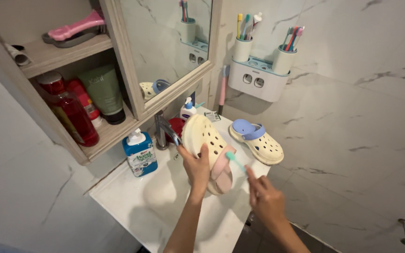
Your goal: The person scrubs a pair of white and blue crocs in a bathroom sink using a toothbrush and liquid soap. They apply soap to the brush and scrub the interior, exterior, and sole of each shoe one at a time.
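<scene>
Over the white sink (132,206), the left hand (195,166) grips a cream clog (205,140) with a pink strap, sole side turned away. The right hand (266,199) pinches a teal toothbrush (234,160), bristles at the strap. Scrubbing looks underway. The second clog (256,140), blue-strapped, rests on the sink's edge by the wall.

Your left hand (197,167) holds a cream clog (206,140) over the basin (165,197); the tap (165,129) stands just beside it at ten o'clock, blocking that side. At nine o'clock the blue soap bottle (139,152) crowds the rim. At two o'clock a second clog (257,140) fills the worktop (118,197) corner by the wall. At six o'clock, basin and near rim lie open to your right hand (266,197).
</scene>
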